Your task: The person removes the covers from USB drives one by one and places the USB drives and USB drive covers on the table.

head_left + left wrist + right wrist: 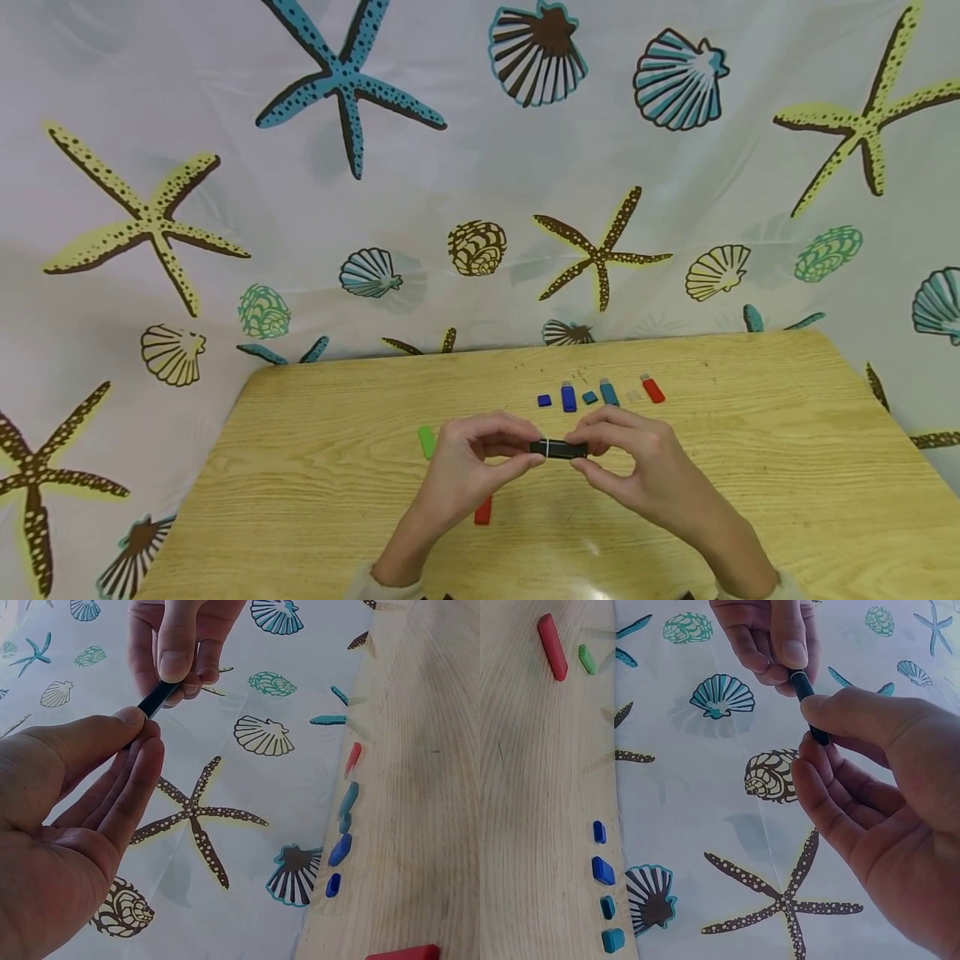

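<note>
Over the wooden table, both hands hold one black USB flash drive (566, 450) level between them in the head view. My left hand (468, 467) pinches its left end between thumb and fingers. The right end is pinched by my right hand (647, 468). A thin pale line crosses the drive near the left fingertips, dividing a short black end from the longer body. In the right wrist view the drive (805, 688) slants between the two thumbs. Fingers cover both its ends.
Behind the hands lie a small blue cap (544, 401), a blue USB drive (568, 398), a teal cap (589, 397), a teal drive (609, 392) and a red drive (653, 390). A green piece (427, 442) and a red piece (483, 510) lie left. A patterned curtain (420, 192) hangs behind the table.
</note>
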The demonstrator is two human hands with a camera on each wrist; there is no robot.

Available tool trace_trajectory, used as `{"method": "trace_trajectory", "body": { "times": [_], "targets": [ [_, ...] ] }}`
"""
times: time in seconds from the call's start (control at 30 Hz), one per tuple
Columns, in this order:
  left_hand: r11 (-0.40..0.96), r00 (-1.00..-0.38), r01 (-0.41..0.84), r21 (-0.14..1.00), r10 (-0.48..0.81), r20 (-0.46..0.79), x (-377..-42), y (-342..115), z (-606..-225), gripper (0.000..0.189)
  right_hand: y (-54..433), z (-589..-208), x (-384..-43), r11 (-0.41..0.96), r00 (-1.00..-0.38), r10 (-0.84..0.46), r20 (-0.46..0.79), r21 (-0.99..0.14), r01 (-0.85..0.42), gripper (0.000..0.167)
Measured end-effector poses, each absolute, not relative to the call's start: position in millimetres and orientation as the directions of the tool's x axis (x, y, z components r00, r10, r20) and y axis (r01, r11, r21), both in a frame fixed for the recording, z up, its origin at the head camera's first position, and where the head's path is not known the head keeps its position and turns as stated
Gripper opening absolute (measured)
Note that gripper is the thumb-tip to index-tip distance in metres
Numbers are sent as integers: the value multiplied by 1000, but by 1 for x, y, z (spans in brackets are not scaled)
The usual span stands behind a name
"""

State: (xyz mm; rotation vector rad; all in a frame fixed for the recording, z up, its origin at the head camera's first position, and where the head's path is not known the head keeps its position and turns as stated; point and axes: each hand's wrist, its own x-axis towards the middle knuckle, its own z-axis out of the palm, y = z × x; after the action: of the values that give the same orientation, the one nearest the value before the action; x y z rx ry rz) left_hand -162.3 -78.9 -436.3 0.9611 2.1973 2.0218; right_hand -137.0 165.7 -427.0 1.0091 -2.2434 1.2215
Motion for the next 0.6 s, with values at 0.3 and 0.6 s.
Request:
{"method": "trace_trajectory", "body": {
  "times": [0.3,0.6],
  "targets": [
    [-11,-814,431,902,426,394,-161,-79,-436,16,167,-427,-136,362,-663,-404,630,-556,-749,32],
    [17,-826,415,909,426,369,-160,-79,-433,15,167,-426,-136,354,-660,-407,632,-557,-752,32]
  ]
}}
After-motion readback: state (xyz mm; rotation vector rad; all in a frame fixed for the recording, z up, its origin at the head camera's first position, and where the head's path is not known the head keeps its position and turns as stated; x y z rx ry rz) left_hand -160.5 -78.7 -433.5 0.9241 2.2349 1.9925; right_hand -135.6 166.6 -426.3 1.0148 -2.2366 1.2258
